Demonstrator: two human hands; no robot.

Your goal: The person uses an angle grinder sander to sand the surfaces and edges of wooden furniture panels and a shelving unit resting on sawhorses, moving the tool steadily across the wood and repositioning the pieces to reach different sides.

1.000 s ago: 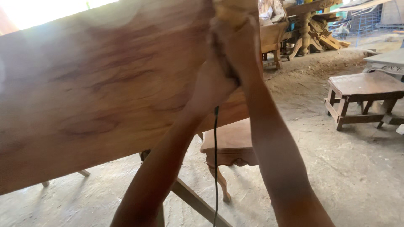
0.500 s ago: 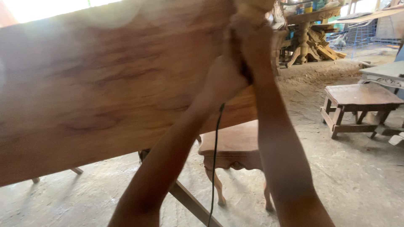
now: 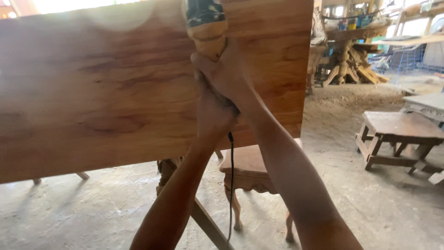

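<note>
Dusty workshop floor (image 3: 92, 213) under a broad wooden slab (image 3: 101, 92) — both hands' fingers (image 3: 203, 62) clenched round a power tool (image 3: 206, 28).

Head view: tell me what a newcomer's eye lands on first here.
The big reddish wooden slab fills the left and centre. Against it, both hands, the left hand and the right hand, clasp a dusty power tool near the top, its black cord hanging down. A low wooden stool stands on the dusty floor at right.
</note>
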